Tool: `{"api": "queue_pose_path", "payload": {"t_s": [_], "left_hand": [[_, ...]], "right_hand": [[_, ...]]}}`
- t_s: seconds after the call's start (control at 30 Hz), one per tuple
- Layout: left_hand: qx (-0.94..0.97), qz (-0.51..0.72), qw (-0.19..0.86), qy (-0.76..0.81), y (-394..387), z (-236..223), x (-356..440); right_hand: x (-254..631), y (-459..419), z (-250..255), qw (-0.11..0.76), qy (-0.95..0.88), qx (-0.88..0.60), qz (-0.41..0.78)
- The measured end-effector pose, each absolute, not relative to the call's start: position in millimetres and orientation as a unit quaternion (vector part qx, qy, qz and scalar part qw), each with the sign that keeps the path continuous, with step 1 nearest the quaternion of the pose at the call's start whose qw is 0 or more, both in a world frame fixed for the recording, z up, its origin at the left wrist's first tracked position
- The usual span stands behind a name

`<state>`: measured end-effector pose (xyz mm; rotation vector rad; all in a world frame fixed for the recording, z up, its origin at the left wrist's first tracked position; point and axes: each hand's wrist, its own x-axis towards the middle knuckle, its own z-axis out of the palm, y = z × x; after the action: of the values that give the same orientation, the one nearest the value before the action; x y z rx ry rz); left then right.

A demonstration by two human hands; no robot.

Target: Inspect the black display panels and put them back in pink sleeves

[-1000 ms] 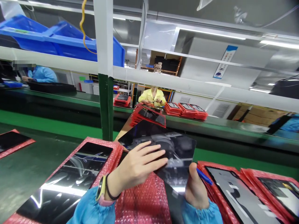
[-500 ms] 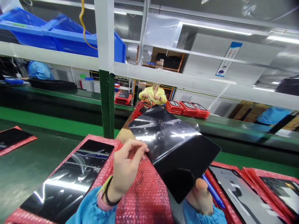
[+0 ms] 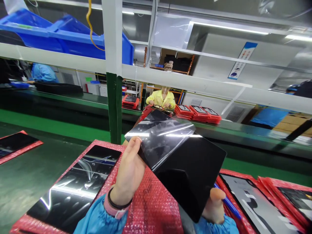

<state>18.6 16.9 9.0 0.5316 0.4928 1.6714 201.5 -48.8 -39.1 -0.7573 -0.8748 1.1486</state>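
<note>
A glossy black screen panel (image 3: pixel 185 182) is held tilted in front of me, with clear film (image 3: pixel 158 136) over its upper left part. The film's edge runs diagonally across the glass. My left hand (image 3: pixel 130 169) is closed on the panel's left edge near the film, thumb in front and other fingers partly hidden behind. My right hand (image 3: pixel 214 203) grips the lower right edge, its thumb showing and the rest mostly hidden. A blue pen (image 3: pixel 229 204) sticks out beside my right hand; whether the hand holds it I cannot tell. Red bubble wrap (image 3: pixel 156 204) lies below the panel.
Another film-covered black screen (image 3: pixel 80 182) lies on red bubble wrap at left. At right are grey-backed panels (image 3: pixel 255 201) in red wrap. A green post (image 3: pixel 114 110) rises ahead. Across the bench a person in yellow (image 3: pixel 161 97) works beside red-wrapped stacks (image 3: pixel 200 113).
My left hand has moved up and left from a pinch beside the film's edge to the panel's left edge. The panel has shifted slightly left, and the film's edge lies a little further left.
</note>
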Motion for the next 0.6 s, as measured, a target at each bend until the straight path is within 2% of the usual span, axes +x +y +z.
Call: {"api": "queue_pose_path", "payload": {"t_s": [0.13, 0.4, 0.5, 0.6], "left_hand": [[0.194, 0.796, 0.525, 0.233, 5.4, 5.4, 19.2], [0.258, 0.849, 0.405, 0.219, -14.9, -0.6, 24.2], [0.257, 0.856, 0.389, 0.225, -16.3, -0.9, 26.5], [0.255, 0.844, 0.423, 0.207, -11.8, 0.2, 24.4]], "right_hand": [[194.3, -42.1, -30.2, 0.724, -0.353, -0.342, 0.484], [187.5, -52.3, -20.5, 0.675, -0.455, -0.432, 0.388], [190.2, -51.2, -16.3, 0.627, -0.526, -0.442, 0.367], [191.4, -49.9, -11.3, 0.6, -0.556, -0.453, 0.356]]}}
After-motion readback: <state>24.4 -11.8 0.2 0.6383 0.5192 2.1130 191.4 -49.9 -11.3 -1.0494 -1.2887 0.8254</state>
